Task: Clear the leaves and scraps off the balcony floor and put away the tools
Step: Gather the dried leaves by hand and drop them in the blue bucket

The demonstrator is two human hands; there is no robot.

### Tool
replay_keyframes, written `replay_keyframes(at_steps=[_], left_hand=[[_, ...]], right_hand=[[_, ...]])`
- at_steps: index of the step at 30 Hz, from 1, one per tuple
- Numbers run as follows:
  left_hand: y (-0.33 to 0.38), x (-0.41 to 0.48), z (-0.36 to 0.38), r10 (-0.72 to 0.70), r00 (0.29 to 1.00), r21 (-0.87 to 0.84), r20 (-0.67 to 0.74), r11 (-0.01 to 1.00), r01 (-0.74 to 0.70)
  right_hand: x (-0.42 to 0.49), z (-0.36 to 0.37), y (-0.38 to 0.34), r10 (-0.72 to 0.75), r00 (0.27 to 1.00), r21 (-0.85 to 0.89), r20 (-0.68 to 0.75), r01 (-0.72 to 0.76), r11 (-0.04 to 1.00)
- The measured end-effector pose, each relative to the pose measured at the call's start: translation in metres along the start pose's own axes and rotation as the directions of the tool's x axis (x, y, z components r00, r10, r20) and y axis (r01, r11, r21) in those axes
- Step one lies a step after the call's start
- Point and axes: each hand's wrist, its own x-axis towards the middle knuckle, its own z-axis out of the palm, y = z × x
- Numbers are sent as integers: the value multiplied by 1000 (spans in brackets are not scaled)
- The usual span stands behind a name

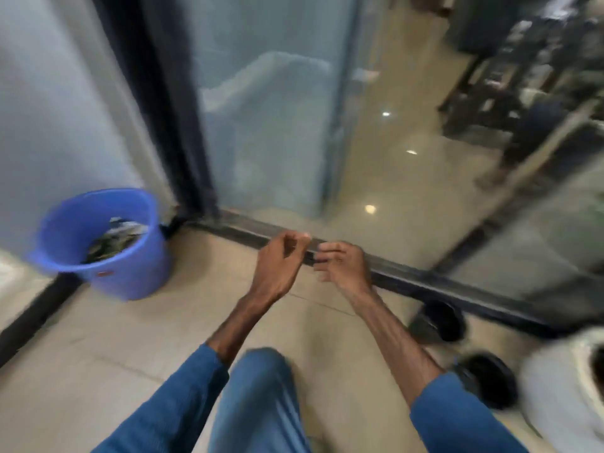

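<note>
Grip check: left hand [281, 259] and right hand [343, 264] are loosely curled, fingertips nearly meeting above the door track [408, 279]. I see nothing held, though the picture is blurred. Blue bucket [130, 273] with leaves [111, 243] stands on the balcony floor [98, 338], far left, beside the door frame [183, 125].

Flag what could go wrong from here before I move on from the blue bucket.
The blue bucket, with leaves inside, stands by the door frame; a stray foot could tip it and spill them. Dark footwear lies loose beside the door track, a likely trip when stepping through. The view is blurred, so small scraps on the floor may go unseen.
</note>
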Motion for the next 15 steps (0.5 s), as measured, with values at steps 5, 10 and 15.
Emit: replay_keyframes(at_steps=[5, 10, 15], left_hand=[[45, -86, 138, 52, 929, 101, 367, 990, -95], [74, -134, 281, -15, 654, 368, 756, 836, -407], [52, -201, 407, -128, 453, 410, 882, 681, -606]], right_hand=[[-70, -156, 62, 91, 946, -52, -313, -113, 992], [-110, -262, 143, 207, 826, 12, -524, -236, 972], [-147, -334, 261, 296, 626, 87, -721, -342, 936]])
